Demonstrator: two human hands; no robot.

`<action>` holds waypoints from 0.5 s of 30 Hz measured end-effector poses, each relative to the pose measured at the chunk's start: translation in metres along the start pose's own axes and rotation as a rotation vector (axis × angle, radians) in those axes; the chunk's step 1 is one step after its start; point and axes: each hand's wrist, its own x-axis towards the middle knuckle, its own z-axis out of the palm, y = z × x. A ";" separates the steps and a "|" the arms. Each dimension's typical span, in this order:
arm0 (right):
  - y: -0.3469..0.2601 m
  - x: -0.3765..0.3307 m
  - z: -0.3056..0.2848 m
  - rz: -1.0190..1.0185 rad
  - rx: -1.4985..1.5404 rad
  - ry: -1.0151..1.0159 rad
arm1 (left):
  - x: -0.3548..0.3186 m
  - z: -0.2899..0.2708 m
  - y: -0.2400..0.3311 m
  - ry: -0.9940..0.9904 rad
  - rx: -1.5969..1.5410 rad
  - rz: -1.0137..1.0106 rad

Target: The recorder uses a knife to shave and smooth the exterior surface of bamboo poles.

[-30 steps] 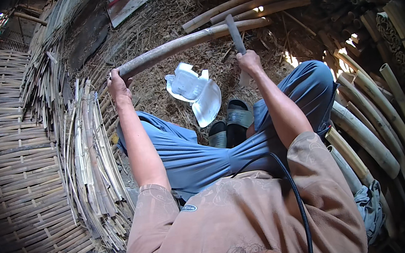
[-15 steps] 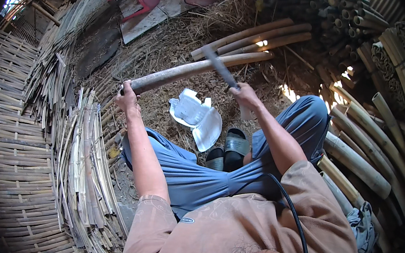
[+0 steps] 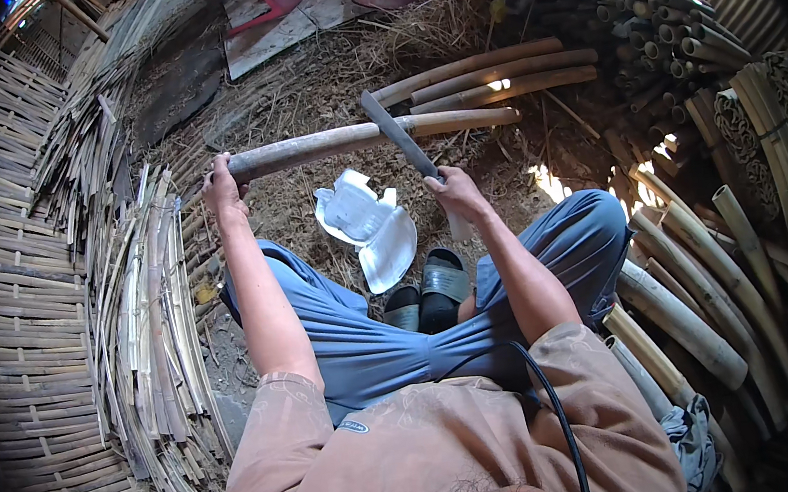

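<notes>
Left hand (image 3: 224,189) has its fingers clamped on the near end of a long bamboo pole (image 3: 372,136), held level above the straw-covered ground (image 3: 299,92). Right hand (image 3: 454,195) has its fingers clamped on a knife (image 3: 398,135), blade resting across the pole. White plastic pieces (image 3: 367,225) lie below.

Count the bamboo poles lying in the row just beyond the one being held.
3: top pole, middle pole and bottom pole, stacked side by side behind the held pole. Straw may hide others.
</notes>
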 end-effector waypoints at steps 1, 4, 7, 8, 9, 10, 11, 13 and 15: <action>-0.001 0.001 0.000 -0.047 0.010 -0.024 | 0.002 -0.001 -0.001 0.022 -0.034 0.049; -0.004 0.003 -0.009 0.261 0.000 0.168 | 0.006 -0.006 -0.005 -0.001 -0.029 -0.035; -0.008 0.002 -0.010 0.358 -0.116 0.336 | 0.011 -0.002 -0.011 -0.010 -0.063 -0.050; -0.009 0.000 -0.008 0.325 -0.044 0.199 | 0.013 0.001 -0.013 -0.009 -0.088 -0.032; -0.011 -0.001 -0.004 0.222 0.042 0.134 | 0.015 0.004 -0.014 0.013 -0.121 0.041; -0.013 -0.002 -0.001 0.077 0.050 0.008 | 0.017 0.006 -0.016 -0.001 -0.180 0.021; -0.015 -0.004 0.002 -0.031 0.087 -0.058 | 0.018 0.006 -0.018 -0.038 -0.272 0.006; -0.019 -0.005 0.003 0.055 0.028 -0.134 | 0.023 0.002 -0.018 -0.130 -0.457 -0.064; -0.022 -0.005 -0.003 0.142 -0.006 0.014 | 0.022 -0.002 -0.023 -0.168 -0.453 -0.077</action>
